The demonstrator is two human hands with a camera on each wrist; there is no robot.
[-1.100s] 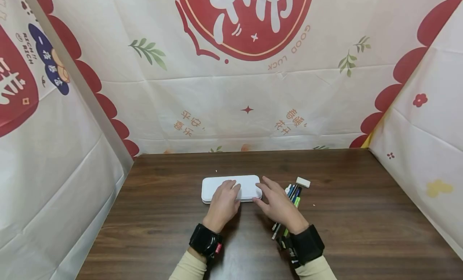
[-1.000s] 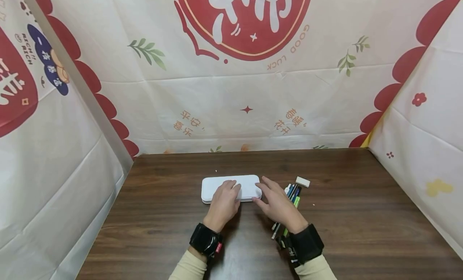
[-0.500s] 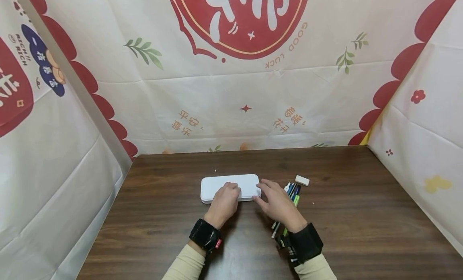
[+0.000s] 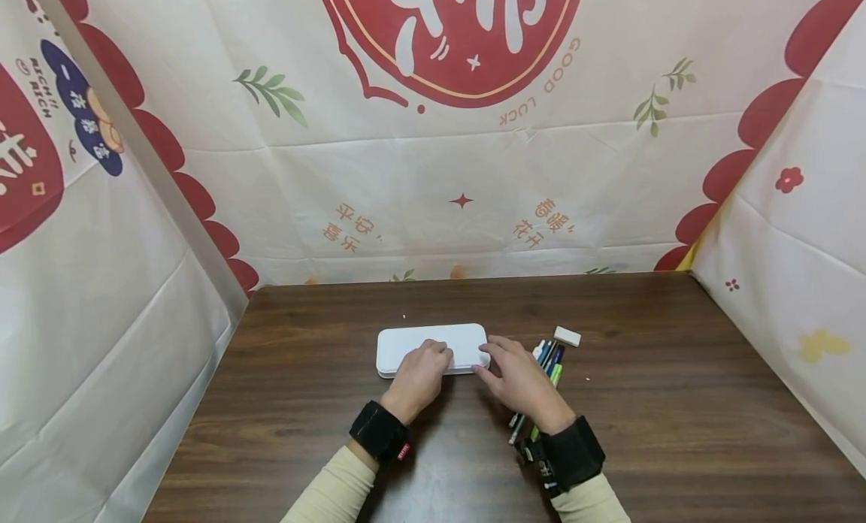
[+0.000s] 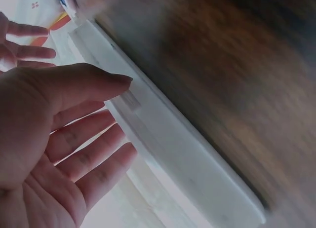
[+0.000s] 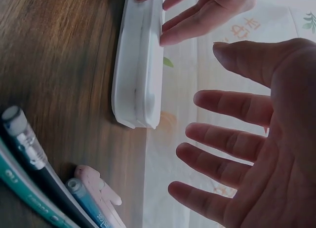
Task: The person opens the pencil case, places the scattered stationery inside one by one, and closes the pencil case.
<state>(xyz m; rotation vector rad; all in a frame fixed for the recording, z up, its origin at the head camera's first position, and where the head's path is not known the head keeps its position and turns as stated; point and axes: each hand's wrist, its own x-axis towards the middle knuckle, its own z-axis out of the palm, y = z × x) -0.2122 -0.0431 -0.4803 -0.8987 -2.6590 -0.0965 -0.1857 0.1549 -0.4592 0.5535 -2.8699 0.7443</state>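
one white pencil case (image 4: 433,349) lies closed and flat on the dark wooden desk (image 4: 676,403), long side facing the person. the left hand (image 4: 418,379) rests on the case's near edge at its middle, fingers (image 5: 94,159) straight and loosely spread, gripping nothing. the right hand (image 4: 517,380) sits at the case's right end, fingers (image 6: 222,139) relaxed and spread wide, fingertips at or just beside that end; whether they touch it i cannot tell. just right of the case, partly under the right hand, lies a bundle of pens (image 4: 549,361). beyond the pens, farther right of the case, lies a small white eraser (image 4: 567,336).
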